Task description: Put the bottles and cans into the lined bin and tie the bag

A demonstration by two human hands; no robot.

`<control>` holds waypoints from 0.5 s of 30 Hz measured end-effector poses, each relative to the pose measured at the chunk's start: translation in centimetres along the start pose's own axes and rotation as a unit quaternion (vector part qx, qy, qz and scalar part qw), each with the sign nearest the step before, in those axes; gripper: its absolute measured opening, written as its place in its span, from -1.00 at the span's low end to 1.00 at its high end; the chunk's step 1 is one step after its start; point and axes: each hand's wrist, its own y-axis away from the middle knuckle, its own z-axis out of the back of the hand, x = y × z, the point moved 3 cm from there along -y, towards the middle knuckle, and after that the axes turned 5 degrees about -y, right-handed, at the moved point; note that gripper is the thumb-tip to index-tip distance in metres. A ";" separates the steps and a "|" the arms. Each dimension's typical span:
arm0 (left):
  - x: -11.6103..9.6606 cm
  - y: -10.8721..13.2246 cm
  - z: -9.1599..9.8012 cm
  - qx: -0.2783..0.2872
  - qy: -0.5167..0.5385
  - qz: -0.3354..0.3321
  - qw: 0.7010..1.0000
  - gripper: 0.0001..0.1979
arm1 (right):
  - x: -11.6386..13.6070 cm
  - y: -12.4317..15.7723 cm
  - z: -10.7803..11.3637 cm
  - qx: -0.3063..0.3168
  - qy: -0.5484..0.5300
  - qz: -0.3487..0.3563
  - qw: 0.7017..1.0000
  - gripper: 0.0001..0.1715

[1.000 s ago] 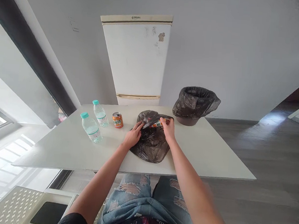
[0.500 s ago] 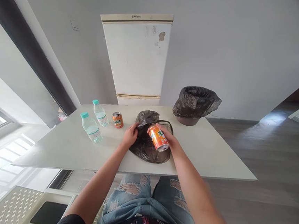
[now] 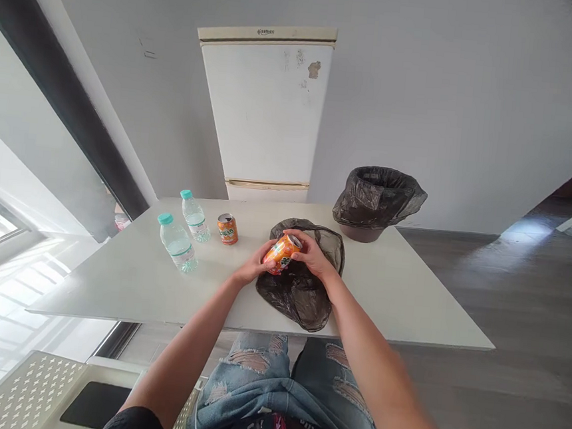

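An orange soda can (image 3: 282,254) is tilted between my two hands, above a black plastic bag (image 3: 303,303) spread on the table. My left hand (image 3: 254,263) grips the can's lower left end. Around its upper right end, near the open-top rim, my right hand (image 3: 315,256) has its fingers closed. To the left, a second orange soda can (image 3: 227,229) stands upright. Two clear plastic bottles with green caps, a nearer bottle (image 3: 177,244) and a farther bottle (image 3: 195,217), stand left of that can.
A bin lined with a black bag (image 3: 380,199) stands at the back right of the white table (image 3: 398,304). Behind the table is a white fridge (image 3: 265,112). A perforated cream-coloured chair (image 3: 40,387) is at the lower left.
The can has moved left and turned, its rim end now up to the right. My left hand has let go of the bag and taken hold of the can. The bag has slid slightly right.
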 end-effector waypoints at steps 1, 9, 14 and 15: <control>-0.3 0.0 0.0 -0.001 -0.029 -0.010 1.000 -0.11 | -0.1 0.0 -0.1 0.009 0.000 -0.002 1.000 0.11; -1.0 0.4 0.8 -0.123 -0.002 -0.070 0.990 0.10 | -3.3 -1.0 1.1 -0.070 0.116 -0.010 0.991 -0.06; -1.6 1.4 2.5 -0.246 0.019 -0.127 0.961 -0.12 | -5.5 -1.7 2.1 -0.110 0.273 -0.052 0.954 -0.49; -1.7 1.9 2.8 -0.280 0.013 -0.126 0.951 -0.19 | -5.7 -1.7 2.0 -0.100 0.283 -0.052 0.952 -0.56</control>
